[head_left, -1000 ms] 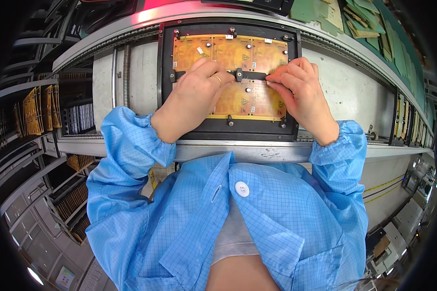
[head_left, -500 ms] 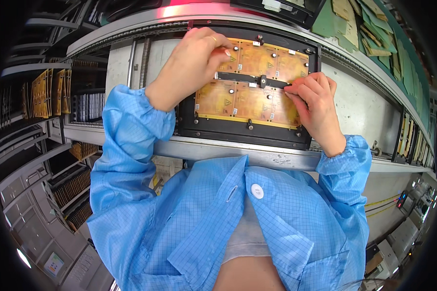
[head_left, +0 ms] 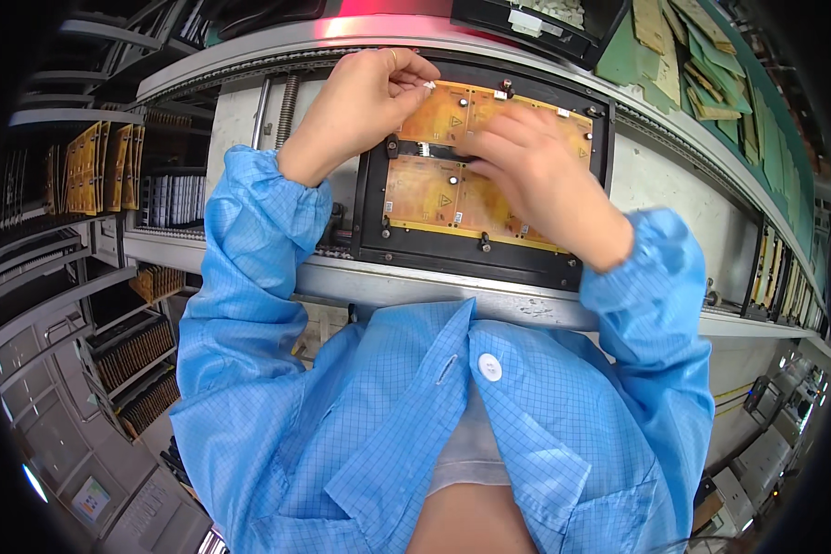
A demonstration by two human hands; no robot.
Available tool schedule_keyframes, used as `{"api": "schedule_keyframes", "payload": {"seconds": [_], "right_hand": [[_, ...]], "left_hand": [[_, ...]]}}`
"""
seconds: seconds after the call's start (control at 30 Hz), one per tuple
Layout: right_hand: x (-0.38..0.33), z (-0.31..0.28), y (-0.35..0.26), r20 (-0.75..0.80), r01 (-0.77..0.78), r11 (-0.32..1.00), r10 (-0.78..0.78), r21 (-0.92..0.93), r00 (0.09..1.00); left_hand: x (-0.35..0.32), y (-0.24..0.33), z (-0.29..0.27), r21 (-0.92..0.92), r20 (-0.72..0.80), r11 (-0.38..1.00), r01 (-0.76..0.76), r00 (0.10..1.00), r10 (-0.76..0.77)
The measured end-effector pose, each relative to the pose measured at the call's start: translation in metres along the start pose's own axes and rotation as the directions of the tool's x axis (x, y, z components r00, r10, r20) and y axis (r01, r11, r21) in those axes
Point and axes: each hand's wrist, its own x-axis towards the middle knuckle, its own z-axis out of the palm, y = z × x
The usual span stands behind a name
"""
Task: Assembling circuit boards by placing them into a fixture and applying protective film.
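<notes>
Two yellow-orange circuit board panels (head_left: 422, 196) lie in a black frame fixture (head_left: 452, 263), one above the other, with small round black-and-white parts and white connectors on them. At the upper left corner of the far panel, my left hand (head_left: 365, 100) is closed in a pinch, with a small white connector (head_left: 429, 85) at its fingertips. My right hand (head_left: 549, 175) is over the middle of the fixture, near the dark bar between the panels. Its fingers point left and are smeared by motion, so whether they hold anything is hidden. Another white connector (head_left: 423, 150) sits at the bar's left end.
The fixture rests between metal conveyor rails (head_left: 425, 288). Beyond the far rail stands a black bin (head_left: 563, 14) of small white parts. Green boards (head_left: 725, 92) are piled at the far right. Racks of orange boards (head_left: 88, 171) stand at the left. Black clamps (head_left: 486, 242) edge the panels.
My right hand has moved left from the fixture's right side to over its middle. My left hand has shifted slightly up and left, and a white connector now shows at its fingertips.
</notes>
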Motion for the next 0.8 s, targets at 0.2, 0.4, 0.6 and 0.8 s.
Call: {"api": "schedule_keyframes", "payload": {"seconds": [0.2, 0.4, 0.6, 0.8], "right_hand": [[0.032, 0.033, 0.006, 0.090, 0.129, 0.990, -0.134, 0.063, 0.987], [0.030, 0.018, 0.009, 0.006, -0.141, 0.926, 0.148, 0.349, 0.989], [-0.006, -0.017, 0.021, 0.093, -0.412, 0.671, 0.458, 0.617, 0.884], [-0.040, -0.029, 0.016, 0.131, -0.469, 0.519, 0.559, 0.715, 0.819]], "left_hand": [[-0.004, -0.002, -0.007, 0.011, -0.042, 1.000, 0.022, 0.999, -0.021], [0.003, -0.007, -0.005, 0.244, -0.045, 0.960, -0.138, 0.987, 0.154], [0.015, -0.014, 0.004, 0.384, 0.009, 0.829, -0.405, 0.900, 0.436], [0.015, -0.015, 0.009, 0.407, -0.013, 0.801, -0.439, 0.874, 0.486]]}}
